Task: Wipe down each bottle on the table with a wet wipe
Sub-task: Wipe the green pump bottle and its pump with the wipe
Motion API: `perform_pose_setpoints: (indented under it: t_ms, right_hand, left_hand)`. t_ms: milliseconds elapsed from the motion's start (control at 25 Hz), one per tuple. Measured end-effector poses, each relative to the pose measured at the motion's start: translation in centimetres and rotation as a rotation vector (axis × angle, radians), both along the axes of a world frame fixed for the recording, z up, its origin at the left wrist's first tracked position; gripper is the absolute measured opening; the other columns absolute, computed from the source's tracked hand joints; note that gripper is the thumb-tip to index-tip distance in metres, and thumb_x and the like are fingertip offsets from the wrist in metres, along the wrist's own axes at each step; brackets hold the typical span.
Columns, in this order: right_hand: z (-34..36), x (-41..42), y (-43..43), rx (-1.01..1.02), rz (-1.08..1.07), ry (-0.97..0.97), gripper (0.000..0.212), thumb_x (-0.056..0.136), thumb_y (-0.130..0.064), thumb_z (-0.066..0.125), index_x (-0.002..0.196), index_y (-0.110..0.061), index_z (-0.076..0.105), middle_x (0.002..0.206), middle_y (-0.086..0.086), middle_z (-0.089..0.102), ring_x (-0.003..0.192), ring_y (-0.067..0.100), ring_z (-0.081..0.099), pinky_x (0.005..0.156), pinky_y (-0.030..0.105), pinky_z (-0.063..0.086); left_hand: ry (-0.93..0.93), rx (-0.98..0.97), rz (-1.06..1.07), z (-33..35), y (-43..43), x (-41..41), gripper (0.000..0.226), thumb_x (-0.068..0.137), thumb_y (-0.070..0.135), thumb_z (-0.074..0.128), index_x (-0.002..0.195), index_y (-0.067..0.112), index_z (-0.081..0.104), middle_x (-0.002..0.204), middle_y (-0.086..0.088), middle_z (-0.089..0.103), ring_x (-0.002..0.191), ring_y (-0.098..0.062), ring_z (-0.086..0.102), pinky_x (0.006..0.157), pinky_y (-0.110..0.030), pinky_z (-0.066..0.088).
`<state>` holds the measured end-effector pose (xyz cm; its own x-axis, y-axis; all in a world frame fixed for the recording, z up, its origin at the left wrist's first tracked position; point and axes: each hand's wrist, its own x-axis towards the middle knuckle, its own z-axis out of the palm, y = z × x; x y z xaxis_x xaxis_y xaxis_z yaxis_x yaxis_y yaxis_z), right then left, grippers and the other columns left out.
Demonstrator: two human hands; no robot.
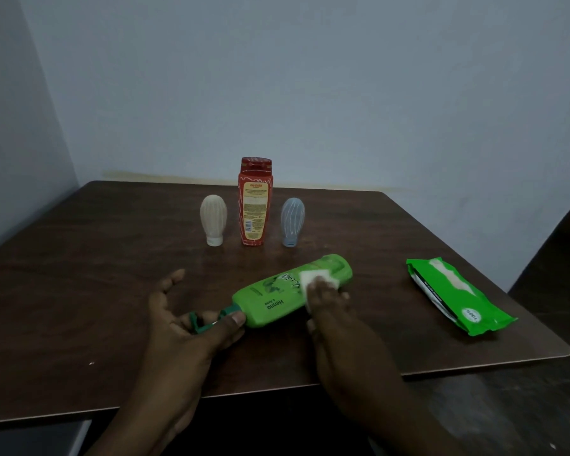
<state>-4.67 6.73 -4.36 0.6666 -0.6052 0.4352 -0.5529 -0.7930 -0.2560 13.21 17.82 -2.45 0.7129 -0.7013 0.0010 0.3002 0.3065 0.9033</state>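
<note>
Lying green bottle; white wipe atop

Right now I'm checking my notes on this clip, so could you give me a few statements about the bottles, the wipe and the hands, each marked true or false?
1. The green bottle lies on its side on the table. True.
2. The right hand presses a white wipe against the green bottle. True.
3. The red bottle lies flat. False: it stands upright between the cream bottle and the grey bottle.
4. The left hand holds the wipes pack. False: it steadies the green bottle at its cap end; the pack lies apart, to the right.
5. Four bottles are on the table. True.
</note>
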Motion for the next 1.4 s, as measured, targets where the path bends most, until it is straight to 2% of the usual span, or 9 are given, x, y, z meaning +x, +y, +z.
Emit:
perform_pose_setpoints:
  t_ms: [120, 360, 560, 800, 880, 1000, 1160, 1280, 1400]
  right_hand:
    - [1.1, 0.1, -0.7, -0.021, 0.087, 0.017, 0.055, 0.100, -0.033, 0.029, 0.153, -0.018, 0.028, 0.160, -0.005, 0.021, 0.150, 0.009, 0.016, 0.123, 0.031, 0.011]
    - [1.0, 0.0, -4.4, 0.043, -0.214, -0.081, 0.052, 0.101, -0.015, 0.038, 0.152, -0.010, 0.030, 0.160, 0.006, 0.024, 0.149, 0.022, 0.025, 0.121, 0.029, 0.010]
    - [-0.6, 1.5, 3.4, -0.129, 0.128, 0.020, 0.057, 0.095, -0.019, 0.038, 0.151, -0.010, 0.033, 0.158, 0.006, 0.030, 0.147, 0.020, 0.026, 0.120, 0.036, 0.020]
    - [0.9, -1.2, -4.4, 0.072, -0.222, -0.075, 0.057, 0.099, -0.017, 0.035, 0.154, -0.010, 0.025, 0.161, 0.005, 0.017, 0.151, 0.021, 0.018, 0.120, 0.026, 0.005]
    - [0.6, 0.2, -1.5, 0.017, -0.195, -0.067, 0.058, 0.097, -0.014, 0.038, 0.153, -0.008, 0.026, 0.159, 0.003, 0.014, 0.150, 0.024, 0.019, 0.122, 0.033, 0.013]
    - [-1.6, 1.4, 3.9, -0.168, -0.010, -0.022, 0.047, 0.100, -0.017, 0.032, 0.143, -0.004, 0.045, 0.150, 0.013, 0.042, 0.140, 0.028, 0.040, 0.115, 0.040, 0.031]
    - [0.0, -0.1, -0.9, 0.048, -0.159, -0.129, 0.053, 0.098, -0.007, 0.046, 0.149, -0.005, 0.035, 0.156, 0.009, 0.033, 0.145, 0.027, 0.033, 0.120, 0.033, 0.019]
    - [2.1, -1.2, -3.4, 0.236, -0.297, -0.197, 0.048, 0.104, -0.019, 0.040, 0.151, -0.009, 0.033, 0.154, 0.011, 0.040, 0.140, 0.025, 0.040, 0.113, 0.030, 0.029]
    - [1.9, 0.2, 0.5, 0.290, -0.194, -0.174, 0.055, 0.105, -0.034, 0.025, 0.153, -0.009, 0.026, 0.159, 0.014, 0.029, 0.144, 0.026, 0.033, 0.119, 0.039, 0.026]
  left_hand:
    - [0.000, 0.003, -0.015, 0.2, 0.2, -0.1, 0.096, 0.071, -0.017, 0.074, 0.137, 0.044, 0.041, 0.069, -0.010, 0.063, 0.075, -0.024, 0.069, 0.084, -0.053, 0.060]
    - [0.002, 0.002, -0.037, 0.4, 0.5, -0.3, 0.098, 0.074, -0.022, 0.070, 0.138, 0.045, 0.039, 0.060, -0.003, 0.065, 0.064, -0.014, 0.070, 0.085, -0.055, 0.059]
    - [-0.005, 0.011, -0.037, 0.3, 0.6, -0.2, 0.100, 0.069, -0.021, 0.073, 0.136, 0.045, 0.040, 0.065, -0.008, 0.071, 0.068, -0.021, 0.072, 0.084, -0.051, 0.060]
    - [0.006, 0.017, -0.059, 0.3, 0.5, -0.1, 0.097, 0.071, -0.023, 0.072, 0.132, 0.047, 0.041, 0.076, -0.016, 0.072, 0.084, -0.033, 0.072, 0.087, -0.054, 0.058]
    - [0.005, 0.011, -0.055, 0.2, 0.5, -0.1, 0.096, 0.071, -0.023, 0.072, 0.130, 0.047, 0.042, 0.078, -0.018, 0.071, 0.084, -0.033, 0.072, 0.084, -0.053, 0.060]
    - [-0.025, 0.013, -0.050, 0.1, 0.4, 0.0, 0.096, 0.069, -0.022, 0.073, 0.132, 0.044, 0.042, 0.071, -0.011, 0.071, 0.075, -0.026, 0.071, 0.083, -0.050, 0.060]
    - [-0.051, 0.036, -0.068, -0.2, 0.6, 0.1, 0.097, 0.070, -0.022, 0.074, 0.132, 0.045, 0.042, 0.067, -0.007, 0.066, 0.076, -0.028, 0.067, 0.090, -0.053, 0.057]
    - [-0.047, 0.037, -0.070, -0.2, 0.6, 0.1, 0.097, 0.069, -0.023, 0.074, 0.130, 0.046, 0.043, 0.069, -0.010, 0.066, 0.079, -0.031, 0.067, 0.089, -0.055, 0.057]
    - [-0.045, 0.024, -0.083, -0.2, 0.6, 0.2, 0.096, 0.069, -0.022, 0.075, 0.129, 0.046, 0.044, 0.081, -0.022, 0.065, 0.084, -0.036, 0.067, 0.092, -0.059, 0.055]
